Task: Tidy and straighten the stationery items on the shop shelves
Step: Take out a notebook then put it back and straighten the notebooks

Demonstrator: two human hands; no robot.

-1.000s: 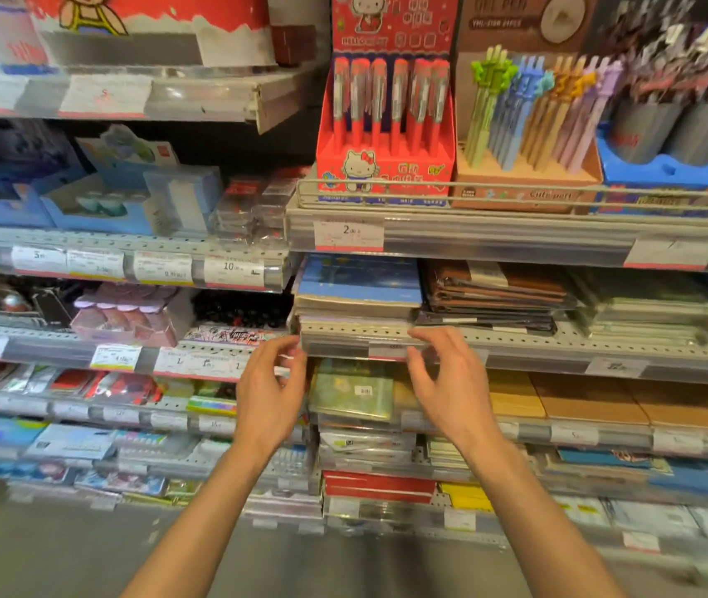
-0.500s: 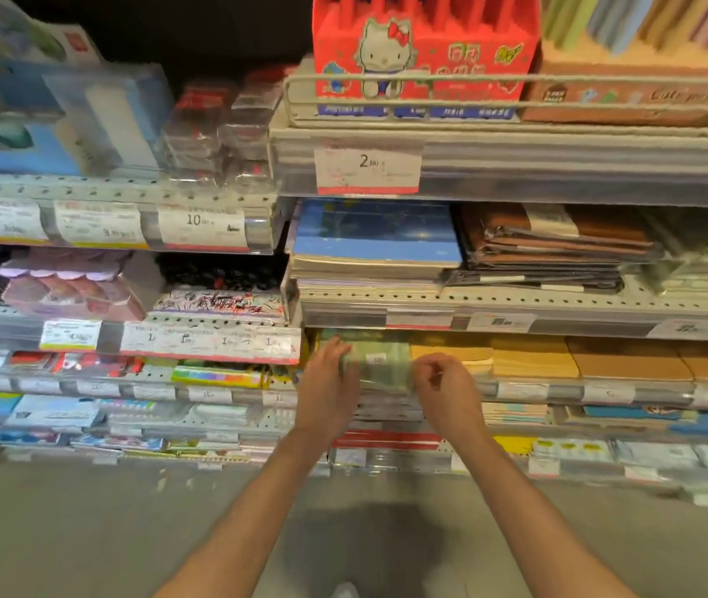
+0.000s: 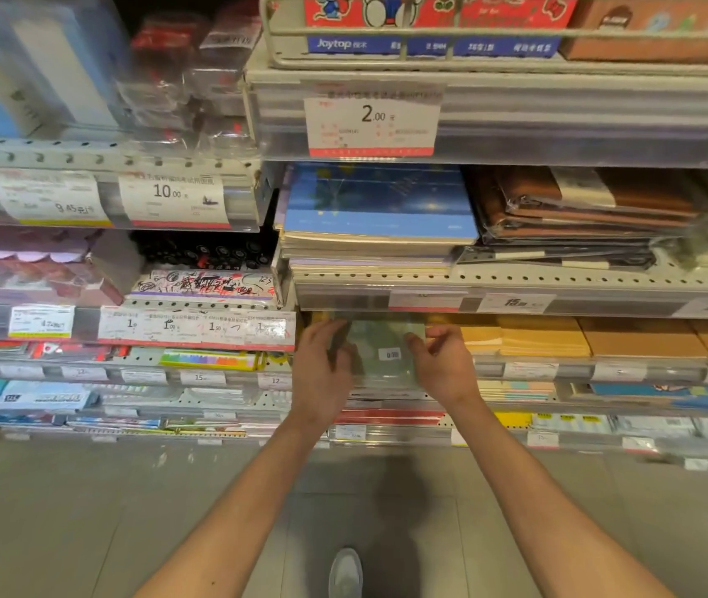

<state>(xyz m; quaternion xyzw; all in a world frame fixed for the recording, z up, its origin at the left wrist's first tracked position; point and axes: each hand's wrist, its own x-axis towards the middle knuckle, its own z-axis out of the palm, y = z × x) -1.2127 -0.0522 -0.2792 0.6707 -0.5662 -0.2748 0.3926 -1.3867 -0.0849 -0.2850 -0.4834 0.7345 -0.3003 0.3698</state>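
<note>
While hands point(image 3: 322, 373) point(image 3: 445, 369) hold green notebooks point(image 3: 380, 351), tag point(image 3: 371, 118) reads "2.00"

A grey shoe point(image 3: 345, 571) (toe only) on the tiled floor point(image 3: 85, 511).

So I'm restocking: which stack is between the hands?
The greenish stack, wrapped and barcoded, between left hand and right hand; its neighbours are yellow and tan.

shelf lip point(image 3: 430, 291) low overhead | yellow pads point(image 3: 542, 338) right (touching?) | front open
</note>
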